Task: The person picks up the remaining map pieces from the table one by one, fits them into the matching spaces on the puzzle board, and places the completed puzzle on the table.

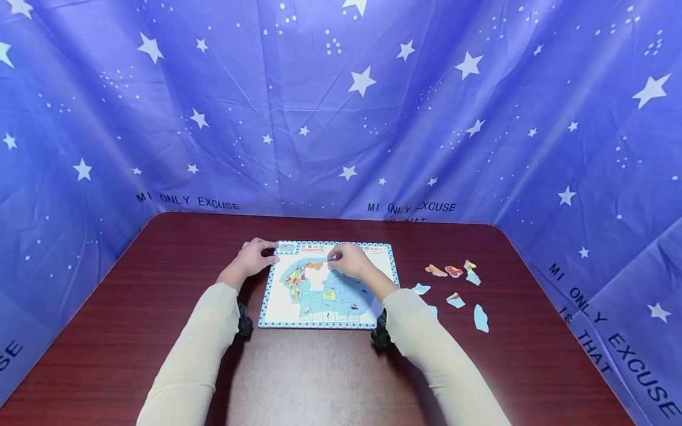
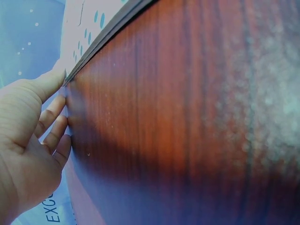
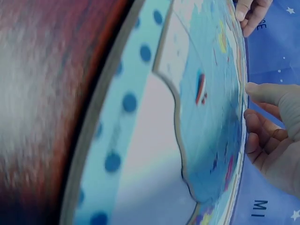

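Observation:
A world-map puzzle board (image 1: 314, 325) with a dotted blue border lies on the table, partly filled with pieces around a white gap. My left hand (image 1: 253, 257) rests at the board's upper left corner. Its thumb touches the edge in the left wrist view, with the other fingers (image 2: 58, 126) extended beside the board. Over the upper middle of the map, my right hand (image 1: 347, 260) pinches a small puzzle piece (image 1: 331, 258), mostly hidden by the fingers. The right wrist view shows the thumb and bent fingers (image 3: 262, 93) at the board's far side, the piece itself not visible there.
Several loose puzzle pieces lie right of the board, among them an orange one (image 1: 436, 270), a red one (image 1: 453, 271) and a pale blue one (image 1: 481, 318). The brown table (image 1: 298, 373) meets a blue star-printed curtain (image 1: 298, 148) behind.

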Demonstrator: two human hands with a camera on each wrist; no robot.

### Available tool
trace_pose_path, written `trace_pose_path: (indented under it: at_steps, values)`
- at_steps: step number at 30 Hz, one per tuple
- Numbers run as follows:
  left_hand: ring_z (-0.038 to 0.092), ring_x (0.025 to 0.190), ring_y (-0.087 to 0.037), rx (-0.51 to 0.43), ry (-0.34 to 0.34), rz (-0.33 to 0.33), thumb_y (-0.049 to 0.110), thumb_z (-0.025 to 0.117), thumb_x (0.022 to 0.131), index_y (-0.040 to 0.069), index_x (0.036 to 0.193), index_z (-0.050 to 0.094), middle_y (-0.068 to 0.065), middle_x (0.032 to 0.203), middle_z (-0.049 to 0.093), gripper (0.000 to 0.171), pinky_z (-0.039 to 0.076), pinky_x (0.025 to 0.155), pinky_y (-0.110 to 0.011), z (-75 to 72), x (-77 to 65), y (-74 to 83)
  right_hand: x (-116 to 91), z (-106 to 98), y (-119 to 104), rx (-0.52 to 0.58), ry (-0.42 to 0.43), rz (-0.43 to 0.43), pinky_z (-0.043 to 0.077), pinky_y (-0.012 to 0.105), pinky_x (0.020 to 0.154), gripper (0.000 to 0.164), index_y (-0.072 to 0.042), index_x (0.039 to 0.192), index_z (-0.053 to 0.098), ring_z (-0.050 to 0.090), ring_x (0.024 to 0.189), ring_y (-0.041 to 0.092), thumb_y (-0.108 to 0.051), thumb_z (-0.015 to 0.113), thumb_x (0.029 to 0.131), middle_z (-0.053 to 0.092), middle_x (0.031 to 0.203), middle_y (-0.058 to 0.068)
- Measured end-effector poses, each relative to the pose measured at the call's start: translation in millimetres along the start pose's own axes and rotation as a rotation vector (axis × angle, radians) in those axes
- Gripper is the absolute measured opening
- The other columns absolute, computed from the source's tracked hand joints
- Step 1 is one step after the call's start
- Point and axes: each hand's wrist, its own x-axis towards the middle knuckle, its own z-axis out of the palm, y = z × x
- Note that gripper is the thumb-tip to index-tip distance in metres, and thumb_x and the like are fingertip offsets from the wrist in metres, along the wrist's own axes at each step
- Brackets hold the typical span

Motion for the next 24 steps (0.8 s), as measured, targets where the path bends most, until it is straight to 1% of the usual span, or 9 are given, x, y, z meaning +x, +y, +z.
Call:
trace_pose_path:
  at_steps: [5, 8, 9, 14, 16, 20, 24]
  values:
    - [0.029, 0.127, -0.038, 0.003, 0.004, 0.005, 0.027, 0.059, 0.093, 0.01, 0.137, 0.049, -0.02, 0.142, 0.037, 0.048, 0.03, 0.104, -0.056, -0.2, 0.1, 0.1, -3, -7, 6, 0.003, 0.017, 0.009, 0.045, 0.025, 0.06, 0.019, -0.01, 0.102, 0.071, 0.055, 0.07, 0.014, -0.02, 0.066, 0.087, 0.065, 0.091, 0.004]
    - [0.029, 0.127, -0.039, 0.002, 0.007, 0.003, 0.026, 0.059, 0.093, 0.01, 0.137, 0.049, -0.02, 0.142, 0.037, 0.048, 0.03, 0.104, -0.057, -0.9, 0.4, -0.5, -6, -12, 10, 0.001, 0.03, 0.023, 0.044, 0.025, 0.061, 0.019, -0.01, 0.103, 0.071, 0.053, 0.07, 0.014, -0.02, 0.066, 0.087, 0.064, 0.091, 0.005]
    - [0.029, 0.126, -0.039, 0.004, 0.008, 0.005, 0.026, 0.059, 0.093, 0.009, 0.137, 0.049, -0.02, 0.142, 0.037, 0.048, 0.029, 0.103, -0.057, -1.0, 0.4, -0.5, -7, -14, 11, 0.003, 0.031, 0.032, 0.044, 0.025, 0.059, 0.02, -0.011, 0.103, 0.071, 0.053, 0.067, 0.014, -0.021, 0.066, 0.087, 0.063, 0.091, 0.005]
    - [0.029, 0.126, -0.039, 0.0, 0.009, 0.003, 0.026, 0.059, 0.092, 0.009, 0.137, 0.049, -0.02, 0.141, 0.038, 0.048, 0.029, 0.104, -0.057, -0.4, 0.0, -0.3, -11, -22, 20, 0.015, 0.035, 0.039, 0.044, 0.026, 0.059, 0.021, -0.011, 0.104, 0.071, 0.054, 0.067, 0.015, -0.023, 0.066, 0.087, 0.063, 0.092, 0.005]
    - [0.029, 0.126, -0.038, 0.0, 0.009, 0.0, 0.026, 0.06, 0.092, 0.01, 0.137, 0.049, -0.019, 0.141, 0.038, 0.048, 0.029, 0.104, -0.056, -0.1, -0.4, -0.3, -13, -26, 23, 0.014, 0.039, 0.033, 0.044, 0.026, 0.061, 0.021, -0.011, 0.104, 0.071, 0.053, 0.071, 0.015, -0.023, 0.065, 0.088, 0.063, 0.093, 0.005]
    - [0.029, 0.126, -0.038, -0.001, 0.005, -0.006, 0.026, 0.059, 0.092, 0.01, 0.137, 0.049, -0.02, 0.141, 0.038, 0.049, 0.03, 0.104, -0.056, -0.3, -1.2, 0.5, -17, -32, 29, 0.001, 0.048, 0.028, 0.044, 0.027, 0.062, 0.021, -0.009, 0.104, 0.07, 0.053, 0.071, 0.015, -0.023, 0.065, 0.088, 0.063, 0.093, 0.006]
    - [0.029, 0.126, -0.037, -0.002, 0.002, -0.012, 0.026, 0.06, 0.092, 0.01, 0.137, 0.049, -0.019, 0.141, 0.038, 0.049, 0.03, 0.104, -0.056, -0.4, -1.9, 1.9, -22, -38, 37, -0.011, 0.063, 0.034, 0.044, 0.029, 0.065, 0.022, -0.009, 0.104, 0.07, 0.054, 0.073, 0.016, -0.023, 0.065, 0.088, 0.063, 0.095, 0.007]
